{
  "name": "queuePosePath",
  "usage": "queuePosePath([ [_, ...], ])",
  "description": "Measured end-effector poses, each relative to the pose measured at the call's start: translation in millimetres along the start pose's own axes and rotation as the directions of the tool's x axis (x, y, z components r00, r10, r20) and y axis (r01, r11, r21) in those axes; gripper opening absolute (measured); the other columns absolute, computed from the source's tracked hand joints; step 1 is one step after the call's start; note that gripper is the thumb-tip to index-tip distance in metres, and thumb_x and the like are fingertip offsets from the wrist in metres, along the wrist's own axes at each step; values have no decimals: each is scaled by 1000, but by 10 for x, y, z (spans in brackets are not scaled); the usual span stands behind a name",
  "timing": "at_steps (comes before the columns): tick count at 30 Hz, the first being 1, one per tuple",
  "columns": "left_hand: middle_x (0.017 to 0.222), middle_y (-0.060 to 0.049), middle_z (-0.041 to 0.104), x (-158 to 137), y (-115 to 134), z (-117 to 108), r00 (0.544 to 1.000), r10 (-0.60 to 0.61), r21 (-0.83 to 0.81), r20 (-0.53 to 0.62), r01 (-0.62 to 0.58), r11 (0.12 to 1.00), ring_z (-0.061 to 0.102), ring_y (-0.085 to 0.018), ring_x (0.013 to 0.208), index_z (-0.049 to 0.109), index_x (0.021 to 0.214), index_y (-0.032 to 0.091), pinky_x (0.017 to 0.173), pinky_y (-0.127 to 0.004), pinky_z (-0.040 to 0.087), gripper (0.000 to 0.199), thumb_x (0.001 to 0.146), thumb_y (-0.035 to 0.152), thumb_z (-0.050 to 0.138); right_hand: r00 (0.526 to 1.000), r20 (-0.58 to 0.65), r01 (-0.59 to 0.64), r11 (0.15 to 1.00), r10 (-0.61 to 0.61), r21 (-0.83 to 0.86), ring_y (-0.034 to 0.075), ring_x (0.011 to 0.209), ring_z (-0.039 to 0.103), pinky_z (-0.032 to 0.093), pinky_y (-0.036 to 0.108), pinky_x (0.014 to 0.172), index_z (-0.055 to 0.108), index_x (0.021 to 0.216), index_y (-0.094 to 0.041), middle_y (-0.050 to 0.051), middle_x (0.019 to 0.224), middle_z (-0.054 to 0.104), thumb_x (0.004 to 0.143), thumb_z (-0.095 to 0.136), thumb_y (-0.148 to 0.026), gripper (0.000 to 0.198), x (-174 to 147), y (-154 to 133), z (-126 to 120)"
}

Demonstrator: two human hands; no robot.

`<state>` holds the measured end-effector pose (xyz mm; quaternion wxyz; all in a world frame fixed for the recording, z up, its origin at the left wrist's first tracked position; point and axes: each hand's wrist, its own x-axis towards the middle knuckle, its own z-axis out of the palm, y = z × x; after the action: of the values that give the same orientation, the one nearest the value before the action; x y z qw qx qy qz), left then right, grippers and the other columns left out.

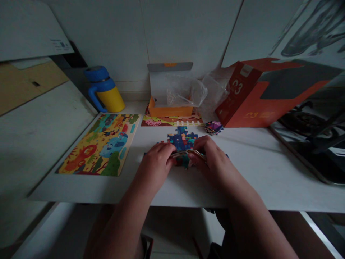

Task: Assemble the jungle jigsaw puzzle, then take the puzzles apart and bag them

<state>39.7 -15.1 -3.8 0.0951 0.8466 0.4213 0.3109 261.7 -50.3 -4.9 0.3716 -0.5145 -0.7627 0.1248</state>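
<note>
My left hand [161, 155] and my right hand [208, 153] face each other near the front of the white desk. Between them a few joined jigsaw pieces [185, 154] are lifted and slightly bent, with fingers of both hands closed on their edges. Just beyond lies a partly joined blue jigsaw puzzle [183, 139] with uneven, knobbed edges. My hands and the held pieces cover its near part. A small stack of loose puzzle pieces [214, 127] sits beyond my right hand.
A finished yellow animal puzzle [101, 144] lies at left, with a blue and yellow jug [107, 94] behind. At the back, an opened orange box [169, 110] with clear plastic [185, 91] rests on another picture board [155, 121]. A large orange box [250, 97] stands right.
</note>
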Motion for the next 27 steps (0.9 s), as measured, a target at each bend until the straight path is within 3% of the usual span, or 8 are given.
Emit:
queuePosePath([
  [3, 102, -6, 77, 0, 1, -30, 989, -125, -14, -77, 124, 992, 73, -24, 95, 66, 105, 22, 86, -39, 59, 25, 90, 3, 72, 999, 34, -7, 1000, 7, -1, 23, 87, 64, 50, 34, 77, 53, 104, -22, 8, 101, 65, 103, 60, -23, 7, -5, -1, -4],
  [6, 104, -5, 77, 8, 12, -30, 981, -177, -49, -85, 174, 984, 73, -23, 94, 67, 109, 22, 86, -37, 59, 22, 92, 9, 73, 992, 121, 32, 999, -30, -15, 21, 85, 64, 47, 32, 75, 59, 98, -23, 5, 97, 67, 98, 67, -16, 10, 14, 7, -9],
  [12, 104, -4, 78, 15, 72, -6, 993, -116, -114, 8, 116, 987, 73, -23, 94, 68, 109, 22, 86, -37, 58, 26, 90, 5, 74, 996, 53, -63, 996, 65, -56, 20, 77, 67, 47, 32, 70, 64, 95, -22, 2, 90, 72, 86, 86, -24, 24, 31, 9, -37],
  [18, 105, -3, 77, -13, 68, 15, 992, -101, -156, 71, 111, 981, 73, -20, 94, 67, 108, 24, 84, -35, 57, 21, 94, 8, 70, 992, 128, 22, 999, -17, -43, 23, 90, 70, 51, 35, 80, 73, 105, -24, 5, 101, 74, 94, 80, -26, 13, 52, 6, -30],
  [23, 105, -5, 77, -8, 82, 19, 989, -131, -117, 71, 139, 983, 72, -21, 90, 67, 111, 23, 80, -35, 57, 19, 96, 12, 70, 991, 132, -26, 995, 39, -96, 27, 95, 70, 53, 38, 80, 62, 116, -20, 13, 111, 71, 104, 60, -23, 12, 21, 18, 64],
  [27, 107, -5, 78, 4, 89, 2, 984, -147, -127, 96, 158, 979, 73, -20, 88, 68, 114, 23, 79, -34, 57, 20, 96, 13, 71, 992, 98, -77, 996, 82, -53, 29, 97, 71, 53, 39, 79, 53, 121, -21, 14, 110, 72, 100, 64, -26, 25, -12, 76, 93],
])
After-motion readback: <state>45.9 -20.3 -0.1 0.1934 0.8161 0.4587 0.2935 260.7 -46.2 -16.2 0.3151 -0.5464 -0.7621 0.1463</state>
